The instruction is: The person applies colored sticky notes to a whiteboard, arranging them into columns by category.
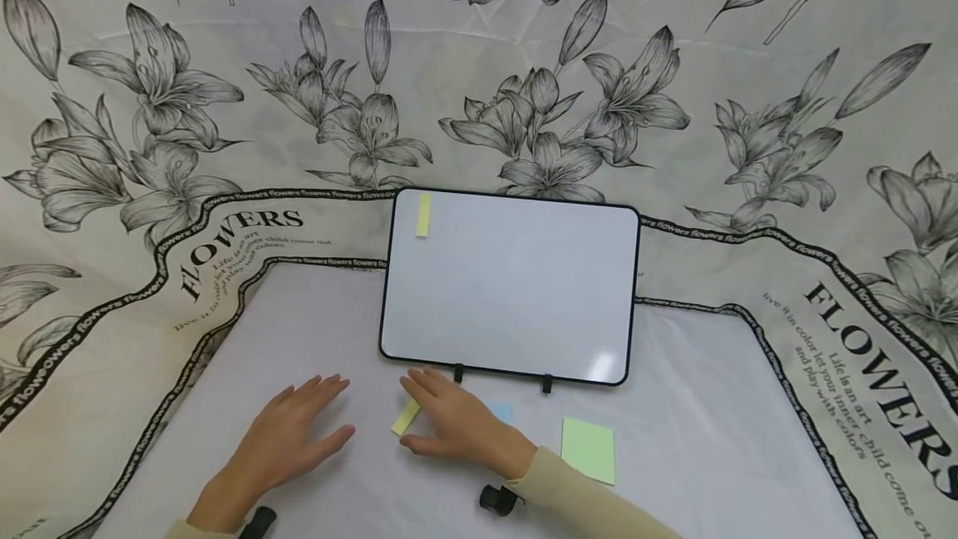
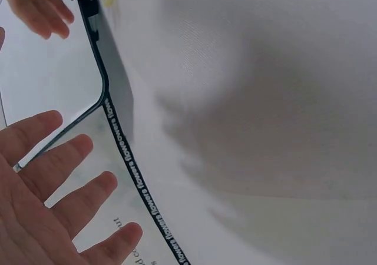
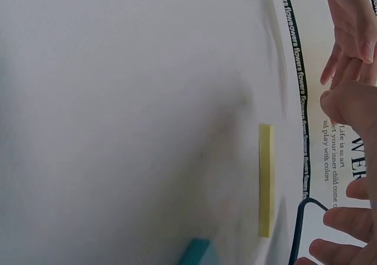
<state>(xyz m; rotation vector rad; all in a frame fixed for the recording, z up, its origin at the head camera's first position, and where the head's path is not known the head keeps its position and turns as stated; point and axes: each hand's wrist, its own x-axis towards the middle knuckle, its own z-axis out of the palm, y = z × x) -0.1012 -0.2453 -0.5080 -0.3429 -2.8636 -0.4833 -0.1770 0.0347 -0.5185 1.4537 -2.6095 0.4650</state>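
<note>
My left hand hovers over the white tabletop with its fingers spread and holds nothing; the left wrist view shows the same fingers apart. My right hand is stretched out, palm down, over a yellow sticky-note strip, covering part of it in the head view. The right wrist view shows that yellow strip lying whole on the cloth, apart from the fingers. Partly hidden behind the right hand is a blue sticky note. A whiteboard stands tilted behind the hands, with another yellow strip stuck at its upper left.
Right of the right hand lies a green sticky-note pad. Two small black feet, one of them here, show under the whiteboard's lower edge. A flower-printed cloth hangs behind and frames the white table surface.
</note>
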